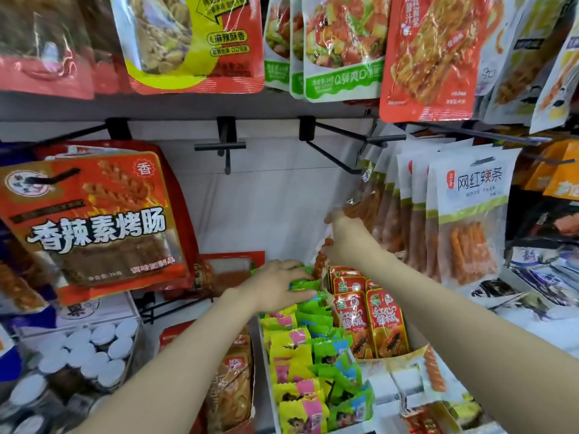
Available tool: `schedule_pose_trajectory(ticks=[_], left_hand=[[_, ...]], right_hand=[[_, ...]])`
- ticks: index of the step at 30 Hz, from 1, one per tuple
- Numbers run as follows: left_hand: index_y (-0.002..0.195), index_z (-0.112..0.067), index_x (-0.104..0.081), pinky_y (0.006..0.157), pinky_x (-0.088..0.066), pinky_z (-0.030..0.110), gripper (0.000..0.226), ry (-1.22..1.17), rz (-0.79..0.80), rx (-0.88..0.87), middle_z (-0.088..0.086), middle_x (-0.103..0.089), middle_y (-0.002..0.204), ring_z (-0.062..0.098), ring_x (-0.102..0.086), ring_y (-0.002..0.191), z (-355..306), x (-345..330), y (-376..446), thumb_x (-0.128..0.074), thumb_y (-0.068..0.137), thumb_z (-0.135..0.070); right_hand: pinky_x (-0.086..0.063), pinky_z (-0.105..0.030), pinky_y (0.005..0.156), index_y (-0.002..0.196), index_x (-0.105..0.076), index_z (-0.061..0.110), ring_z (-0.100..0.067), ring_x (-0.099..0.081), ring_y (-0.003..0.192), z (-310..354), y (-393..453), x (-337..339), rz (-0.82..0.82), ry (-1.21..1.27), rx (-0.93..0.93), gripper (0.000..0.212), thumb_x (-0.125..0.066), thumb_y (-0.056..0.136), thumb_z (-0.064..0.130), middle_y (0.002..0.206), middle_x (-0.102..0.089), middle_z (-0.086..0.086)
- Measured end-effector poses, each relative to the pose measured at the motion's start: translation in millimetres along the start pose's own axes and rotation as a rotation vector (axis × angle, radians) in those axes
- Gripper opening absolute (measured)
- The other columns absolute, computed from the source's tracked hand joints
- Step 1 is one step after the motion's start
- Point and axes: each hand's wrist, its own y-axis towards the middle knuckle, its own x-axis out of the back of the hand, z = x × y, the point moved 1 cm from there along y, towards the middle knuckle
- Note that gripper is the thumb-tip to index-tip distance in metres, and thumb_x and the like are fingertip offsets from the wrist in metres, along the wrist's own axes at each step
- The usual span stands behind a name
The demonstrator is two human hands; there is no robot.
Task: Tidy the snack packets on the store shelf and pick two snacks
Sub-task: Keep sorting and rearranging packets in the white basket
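Note:
My left hand (279,285) lies with fingers spread flat on the small green and yellow snack packets (310,349) heaped in a white bin (266,368). My right hand (344,238) is raised behind the bin and grips a clear packet of orange twisted sticks (360,205) that reaches up toward a black peg hook (332,155). Red papaya-print packets (372,321) stand in a row just under my right wrist. More white packets of orange sticks (470,214) hang to the right.
A large red sausage-print packet (94,220) hangs at left, with an empty black hook (225,148) beside it. Big packets hang along the top row (341,45). A clear box of round white-lidded cups (84,355) sits bottom left. Brown packets (232,380) stand left of the bin.

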Motion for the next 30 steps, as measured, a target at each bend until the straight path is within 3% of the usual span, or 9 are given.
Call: schedule_pose_trajectory(ticks=[2, 4, 7, 15, 18, 22, 25, 28, 30], left_hand=[[0.137, -0.033, -0.055, 0.114, -0.03, 0.037, 0.053, 0.028, -0.034, -0.011, 0.001, -0.044, 0.151, 0.028, -0.043, 0.133, 0, -2, 0, -0.05, 0.093, -0.062], [0.138, -0.035, -0.054, 0.113, -0.029, 0.036, 0.054, 0.051, -0.05, 0.005, -0.001, -0.044, 0.15, 0.026, -0.043, 0.133, 1, -4, 0, -0.049, 0.092, -0.064], [0.138, -0.037, -0.054, 0.114, -0.026, 0.035, 0.054, 0.056, -0.046, 0.017, -0.003, -0.042, 0.153, 0.025, -0.041, 0.134, 1, -7, 1, -0.047, 0.092, -0.065], [0.138, -0.042, -0.051, 0.115, -0.023, 0.034, 0.053, 0.024, -0.031, 0.021, -0.006, -0.038, 0.155, 0.024, -0.036, 0.137, 0, -8, -1, -0.052, 0.09, -0.064], [0.14, -0.043, -0.048, 0.113, -0.02, 0.033, 0.053, 0.011, -0.033, 0.014, -0.006, -0.035, 0.157, 0.023, -0.034, 0.138, -1, -7, -4, -0.056, 0.09, -0.06], [0.139, -0.039, -0.05, 0.113, -0.021, 0.033, 0.052, 0.008, -0.047, 0.013, -0.007, -0.035, 0.157, 0.024, -0.034, 0.138, -7, -8, -5, -0.058, 0.09, -0.056], [0.138, -0.039, -0.051, 0.111, -0.02, 0.031, 0.051, 0.001, -0.045, 0.016, -0.008, -0.035, 0.157, 0.023, -0.034, 0.138, -8, -10, -7, -0.058, 0.09, -0.056], [0.137, -0.037, -0.053, 0.111, -0.02, 0.03, 0.05, -0.001, -0.047, 0.023, -0.007, -0.036, 0.156, 0.022, -0.034, 0.138, -7, -10, -9, -0.058, 0.091, -0.056], [0.137, -0.036, -0.052, 0.111, -0.02, 0.03, 0.05, 0.014, -0.04, 0.02, -0.007, -0.036, 0.156, 0.023, -0.035, 0.138, -7, -9, -10, -0.057, 0.092, -0.055]], right_hand=[[-0.047, -0.033, 0.096, 0.139, -0.04, 0.002, -0.032, -0.054, 0.121, 2, 4, -15, 0.112, -0.116, -0.023, 0.054, -0.063, 0.091, 0.017, 0.132, -0.053, -0.019], [-0.047, -0.031, 0.094, 0.11, -0.06, 0.008, -0.028, -0.056, 0.121, 5, 0, -28, 0.184, -0.211, -0.024, 0.023, -0.057, 0.097, 0.026, 0.128, -0.059, -0.013], [-0.048, -0.03, 0.081, 0.074, -0.059, 0.008, -0.03, -0.064, 0.107, -2, 0, -39, 0.17, -0.081, -0.063, 0.034, -0.053, 0.099, 0.03, 0.103, -0.069, -0.017], [-0.051, -0.027, 0.069, 0.064, -0.06, 0.006, -0.024, -0.064, 0.081, -25, -1, -53, 0.084, 0.199, -0.161, 0.027, -0.054, 0.091, 0.008, 0.078, -0.065, -0.017], [-0.046, -0.031, 0.063, 0.056, -0.059, 0.007, -0.027, -0.063, 0.07, -40, -10, -56, 0.02, 0.366, -0.169, 0.043, -0.058, 0.095, 0.027, 0.066, -0.064, -0.014], [-0.055, -0.028, 0.071, 0.085, -0.08, 0.015, -0.018, -0.071, 0.072, -43, -11, -52, -0.032, 0.422, -0.096, 0.026, -0.069, 0.088, 0.04, 0.073, -0.074, -0.006], [-0.039, -0.016, 0.05, 0.058, -0.07, 0.016, -0.016, -0.061, 0.055, -38, -9, -60, -0.077, 0.313, -0.072, 0.034, -0.069, 0.089, 0.029, 0.057, -0.066, -0.005], [-0.037, -0.023, 0.058, 0.055, -0.058, 0.01, -0.028, -0.067, 0.074, -33, -10, -76, -0.031, 0.256, -0.134, 0.041, -0.063, 0.09, 0.03, 0.063, -0.065, -0.01], [-0.042, -0.03, 0.065, 0.066, -0.064, 0.004, -0.029, -0.065, 0.077, -33, -8, -72, 0.02, 0.447, -0.195, 0.036, -0.062, 0.091, 0.03, 0.072, -0.066, -0.015]])
